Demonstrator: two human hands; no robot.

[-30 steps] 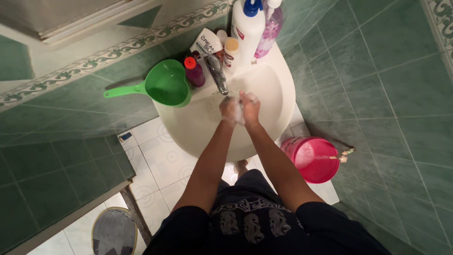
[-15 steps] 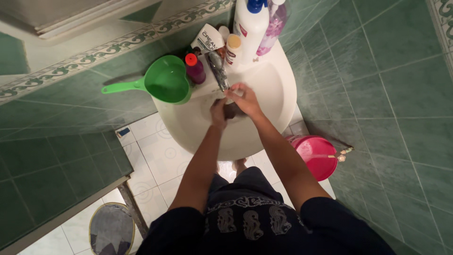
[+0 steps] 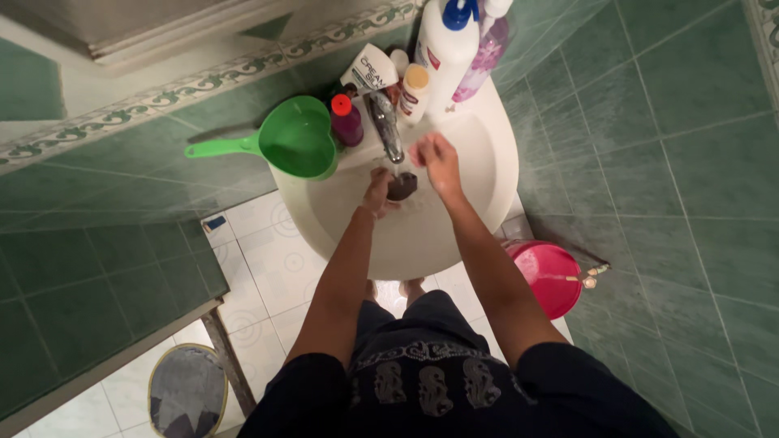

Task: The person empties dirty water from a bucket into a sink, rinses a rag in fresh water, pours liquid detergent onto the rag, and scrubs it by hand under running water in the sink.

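I stand over a white round washbasin (image 3: 479, 203). My left hand (image 3: 380, 191) is under the metal tap (image 3: 388, 128), its fingers beside a small dark object (image 3: 402, 186) in the bowl; whether it grips it I cannot tell. My right hand (image 3: 436, 159) hovers just right of the tap spout, fingers loosely spread, holding nothing that I can see.
A green heart-shaped scoop (image 3: 294, 139) with a long handle rests on the basin's left rim. Several bottles crowd the back rim: a big white pump bottle (image 3: 445, 50), a purple one (image 3: 485, 53), a small dark red-capped one (image 3: 346, 120). A pink bucket (image 3: 545, 276) stands on the floor at right.
My hands were pressed together over the bowl; they have come apart. The right hand has risen toward the tap, the left stays low by the dark object.
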